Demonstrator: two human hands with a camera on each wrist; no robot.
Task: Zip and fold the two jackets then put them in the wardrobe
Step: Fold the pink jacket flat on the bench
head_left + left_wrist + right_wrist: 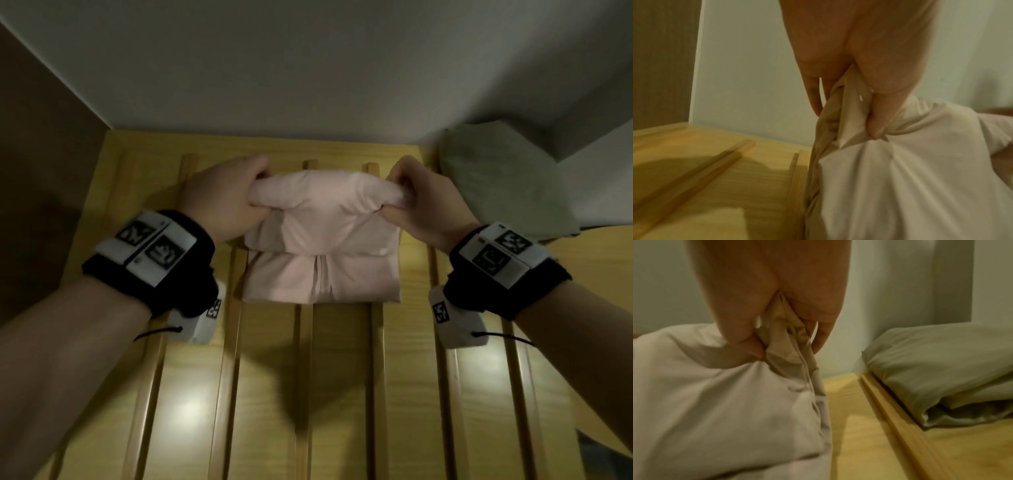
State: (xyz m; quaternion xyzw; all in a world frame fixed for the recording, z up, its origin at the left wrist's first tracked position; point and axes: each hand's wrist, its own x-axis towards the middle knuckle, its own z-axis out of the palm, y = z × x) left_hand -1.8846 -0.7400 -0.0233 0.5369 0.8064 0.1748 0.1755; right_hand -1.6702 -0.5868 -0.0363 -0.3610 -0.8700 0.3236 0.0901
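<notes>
Jacket held between both hands, long axis running L–R, over slatted shelf.
Folded pink jacket (322, 240) hangs from left hand (222, 198) and right hand (428, 202), each clenched on one top corner; both equally near. Green bundle (503, 178) lies just beyond R hand.

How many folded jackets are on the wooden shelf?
2. The folded pale pink jacket is in the middle, with the left hand and right hand gripping its two far corners. The folded grey-green jacket lies at the right. More could be hidden out of view.
</notes>
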